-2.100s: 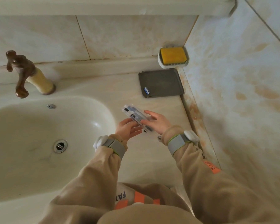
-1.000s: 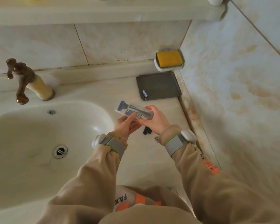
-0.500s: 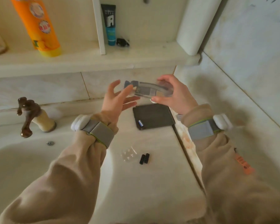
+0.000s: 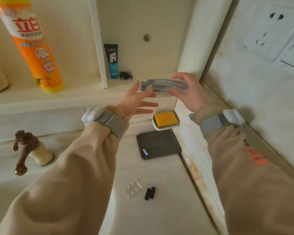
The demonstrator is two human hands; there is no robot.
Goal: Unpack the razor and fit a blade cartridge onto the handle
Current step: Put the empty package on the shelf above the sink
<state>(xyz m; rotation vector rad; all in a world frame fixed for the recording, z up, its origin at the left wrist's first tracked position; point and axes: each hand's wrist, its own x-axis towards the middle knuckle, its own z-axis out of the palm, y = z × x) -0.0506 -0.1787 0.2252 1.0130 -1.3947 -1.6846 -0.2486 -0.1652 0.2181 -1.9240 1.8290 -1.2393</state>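
I hold a clear plastic razor case [image 4: 161, 86] up at shelf height; a grey razor handle and dark cartridges show through it. My right hand [image 4: 187, 92] grips its right end between thumb and fingers. My left hand [image 4: 136, 100] has its fingers spread, with the fingertips touching the case's left end from below. On the counter below lie a small clear cartridge tray [image 4: 132, 189] and two small black pieces [image 4: 150, 193] side by side.
A dark grey pad [image 4: 159, 143] with a small blue-white item lies against the right wall. Above it sits a white soap dish with yellow soap [image 4: 165, 120]. The shelf holds an orange bottle [image 4: 36, 48] and a black tube [image 4: 112, 61]. Brown tap [image 4: 23, 150] and basin at left.
Both hands have lifted the razor case from just above the counter up to shelf height, and my view has tilted upward. The left hand's fingers have spread apart.
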